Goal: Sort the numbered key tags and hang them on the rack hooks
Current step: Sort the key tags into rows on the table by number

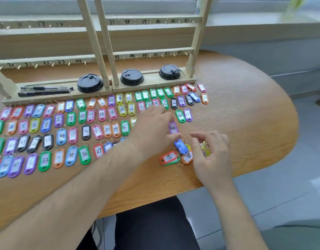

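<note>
Surface (245,105): wood-grain top, warm orange-brown, rounded at the right end.

Rack (108,51): pale bare-wood frame of upright posts and flat rails, standing at the far edge. The rails carry small brass hooks (52,64) with handwritten numbers above them, and no tag hangs on any hook in view.

Rack base: three round black plastic lids (131,77) and two black pens (45,90) lying flat.

Tags (70,118): oblong plastic, round-ended, in many colours, each with a white paper insert bearing a number and a wire ring. They lie flat in rows from the left edge to the middle of the surface.

Left hand (152,123): reached across the rows, pinching purple tag 44 (173,127) between thumb and fingers, low over the surface.

Heap (180,146): a few loose tags overlapping near the front edge, among them blue, red, orange and yellow.

Right hand (212,156): fingers curled over the heap. Whether it grips anything cannot be told.
</note>
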